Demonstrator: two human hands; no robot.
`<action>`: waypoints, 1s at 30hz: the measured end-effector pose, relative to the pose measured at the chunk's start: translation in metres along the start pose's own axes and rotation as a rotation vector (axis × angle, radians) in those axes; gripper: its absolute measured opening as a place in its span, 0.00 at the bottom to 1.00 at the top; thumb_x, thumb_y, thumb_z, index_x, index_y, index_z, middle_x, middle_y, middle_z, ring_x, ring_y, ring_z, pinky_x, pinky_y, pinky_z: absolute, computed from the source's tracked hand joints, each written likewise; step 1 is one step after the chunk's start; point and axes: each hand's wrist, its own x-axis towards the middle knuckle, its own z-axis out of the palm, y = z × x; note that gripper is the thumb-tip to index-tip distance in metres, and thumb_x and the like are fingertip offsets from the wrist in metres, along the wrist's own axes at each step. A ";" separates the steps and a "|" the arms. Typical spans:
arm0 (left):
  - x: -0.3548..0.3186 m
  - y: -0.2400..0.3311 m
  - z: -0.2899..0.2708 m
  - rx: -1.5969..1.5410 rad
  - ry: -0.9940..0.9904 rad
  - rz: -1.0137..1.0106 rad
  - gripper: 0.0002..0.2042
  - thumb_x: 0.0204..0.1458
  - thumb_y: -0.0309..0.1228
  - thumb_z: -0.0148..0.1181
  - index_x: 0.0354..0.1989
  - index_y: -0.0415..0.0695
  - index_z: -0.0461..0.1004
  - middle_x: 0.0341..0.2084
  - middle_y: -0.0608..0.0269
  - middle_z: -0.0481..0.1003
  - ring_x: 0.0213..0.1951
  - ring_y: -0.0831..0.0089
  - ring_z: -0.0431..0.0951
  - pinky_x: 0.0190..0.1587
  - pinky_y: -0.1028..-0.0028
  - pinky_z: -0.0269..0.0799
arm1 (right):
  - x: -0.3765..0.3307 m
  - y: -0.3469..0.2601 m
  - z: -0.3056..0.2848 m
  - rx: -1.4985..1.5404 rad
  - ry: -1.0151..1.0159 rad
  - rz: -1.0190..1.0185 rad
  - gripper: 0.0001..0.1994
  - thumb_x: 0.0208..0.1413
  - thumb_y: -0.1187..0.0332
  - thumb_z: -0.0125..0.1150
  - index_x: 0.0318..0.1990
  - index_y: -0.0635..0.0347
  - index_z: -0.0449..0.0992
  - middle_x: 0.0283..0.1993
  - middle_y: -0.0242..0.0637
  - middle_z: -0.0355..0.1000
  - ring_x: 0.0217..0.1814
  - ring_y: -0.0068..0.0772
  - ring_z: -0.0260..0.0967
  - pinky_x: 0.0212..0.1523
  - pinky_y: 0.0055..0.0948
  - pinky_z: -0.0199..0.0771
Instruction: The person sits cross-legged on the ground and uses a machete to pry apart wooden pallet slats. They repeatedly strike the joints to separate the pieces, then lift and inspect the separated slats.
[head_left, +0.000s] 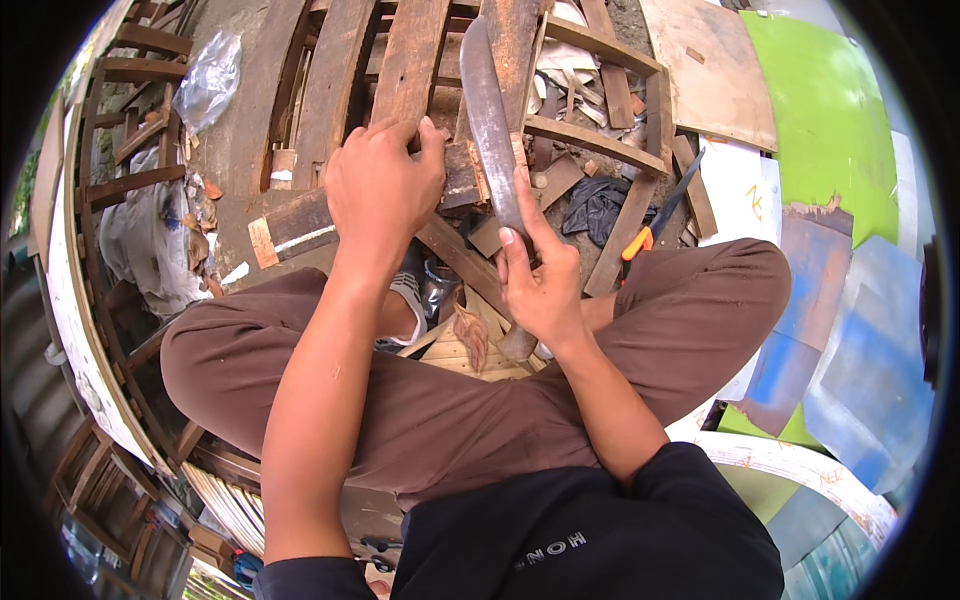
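Note:
My right hand (pixel 545 275) is closed around the lower part of a machete (pixel 488 110). Its long, dull grey blade points away from me, and the knob-like wooden handle end (pixel 517 345) shows below my fist. The index finger lies along the blade. My left hand (pixel 385 180) has its fingers curled over a dark wooden beam (pixel 305 222) lying crosswise in front of my legs; the fingertips are partly hidden. Just right of that hand, the blade passes over the beam's pale, freshly cut end.
Weathered pallet slats (pixel 410 60) lie ahead. An orange-handled saw (pixel 638 243) leans by my right knee, near a crumpled black plastic bag (pixel 597 208). A clear plastic bag (pixel 210 80) sits at far left. Green board (pixel 820 110) and painted sheets cover the right side.

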 end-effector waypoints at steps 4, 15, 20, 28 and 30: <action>-0.001 0.000 -0.002 -0.016 0.002 -0.005 0.18 0.62 0.40 0.60 0.29 0.39 0.86 0.30 0.51 0.84 0.36 0.50 0.83 0.43 0.53 0.77 | -0.005 0.005 0.001 0.184 0.181 0.153 0.34 0.68 0.79 0.55 0.81 0.54 0.58 0.43 0.52 0.82 0.23 0.23 0.69 0.30 0.30 0.76; -0.001 -0.002 0.000 0.006 -0.016 0.005 0.18 0.62 0.40 0.60 0.30 0.39 0.86 0.32 0.52 0.84 0.37 0.50 0.83 0.43 0.53 0.77 | 0.005 -0.002 -0.017 0.081 0.104 0.148 0.32 0.76 0.74 0.49 0.84 0.46 0.53 0.24 0.26 0.65 0.19 0.13 0.59 0.20 0.20 0.66; 0.000 -0.002 -0.001 0.004 -0.021 0.001 0.17 0.62 0.40 0.60 0.30 0.39 0.86 0.32 0.52 0.84 0.37 0.50 0.83 0.44 0.53 0.77 | -0.001 -0.013 -0.020 0.295 0.275 0.136 0.32 0.75 0.75 0.51 0.83 0.43 0.55 0.28 0.28 0.74 0.22 0.13 0.65 0.23 0.20 0.69; 0.001 0.001 -0.003 -0.005 -0.016 -0.006 0.17 0.62 0.40 0.61 0.29 0.39 0.86 0.31 0.51 0.84 0.36 0.49 0.83 0.42 0.52 0.77 | -0.007 -0.011 -0.004 0.135 0.078 0.110 0.33 0.74 0.78 0.50 0.83 0.45 0.55 0.24 0.25 0.66 0.22 0.12 0.60 0.22 0.20 0.67; 0.000 0.000 -0.002 0.010 -0.022 -0.004 0.17 0.62 0.40 0.62 0.29 0.39 0.86 0.31 0.51 0.84 0.36 0.49 0.83 0.43 0.52 0.77 | -0.007 -0.010 -0.009 0.201 0.232 0.092 0.33 0.76 0.75 0.48 0.84 0.43 0.51 0.24 0.25 0.66 0.19 0.12 0.59 0.19 0.20 0.66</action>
